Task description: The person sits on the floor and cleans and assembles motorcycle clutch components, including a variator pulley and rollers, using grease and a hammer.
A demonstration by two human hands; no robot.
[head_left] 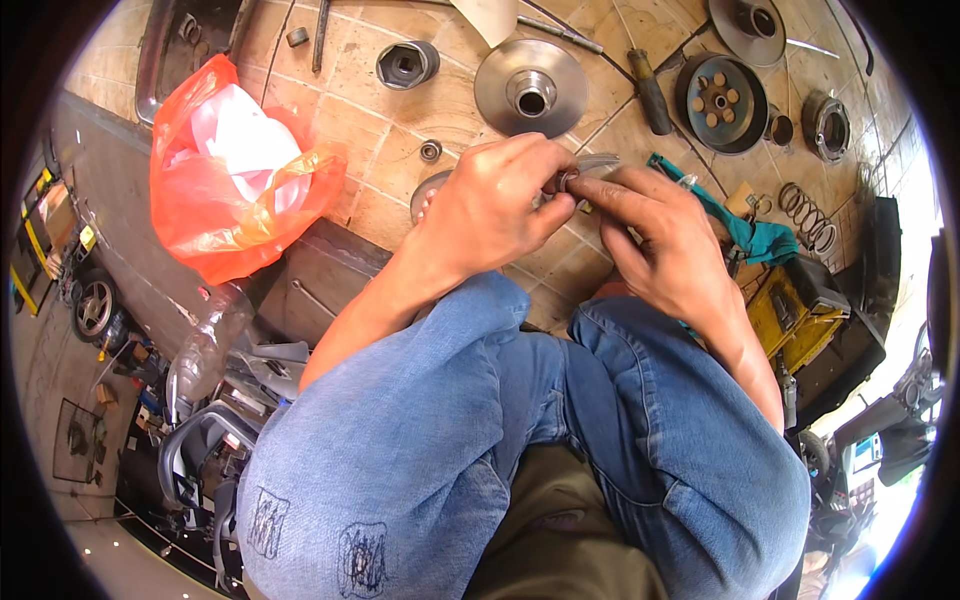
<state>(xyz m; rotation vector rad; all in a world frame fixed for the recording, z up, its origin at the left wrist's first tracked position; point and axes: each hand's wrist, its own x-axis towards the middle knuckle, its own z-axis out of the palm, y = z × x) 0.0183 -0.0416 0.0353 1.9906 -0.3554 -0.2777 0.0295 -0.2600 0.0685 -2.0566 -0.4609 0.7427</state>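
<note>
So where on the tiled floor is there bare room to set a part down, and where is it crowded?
Bare tiles lie between the orange plastic bag and the metal disc with a hub, around the small bearing. Another patch sits between that disc and the dark clutch drum. The right side by the teal rag and coil spring is crowded, as is the space under both hands.

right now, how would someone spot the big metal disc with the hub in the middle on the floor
Start at the orange plastic bag on the tan tiled floor and look right, past the dark hex socket. The pulley disc lies flat just above the two hands. Unlike the darker round part to its right, it is plain pale grey with a raised central tube.
</note>
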